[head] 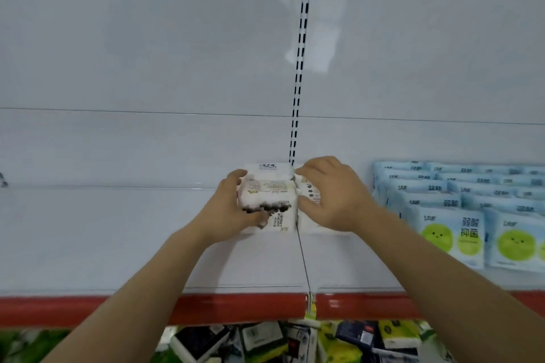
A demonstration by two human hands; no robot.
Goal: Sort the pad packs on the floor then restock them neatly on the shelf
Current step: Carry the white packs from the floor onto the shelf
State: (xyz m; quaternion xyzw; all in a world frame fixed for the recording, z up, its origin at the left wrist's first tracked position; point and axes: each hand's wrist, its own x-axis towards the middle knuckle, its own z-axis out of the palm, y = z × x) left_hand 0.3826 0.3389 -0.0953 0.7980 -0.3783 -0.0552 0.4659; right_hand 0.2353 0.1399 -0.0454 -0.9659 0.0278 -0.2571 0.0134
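Hands, left (228,203) and right (333,194), each grip white pad packs (267,194) on the shelf (118,233), blue packs (460,206) stacked rightward.

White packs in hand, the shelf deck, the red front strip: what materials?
White packs: soft printed plastic film, probably; the wrap dents under the left hand.
Shelf deck: glossy white painted metal, likely; it reflects light.
Red front strip: shiny plastic or painted metal, unclear which.
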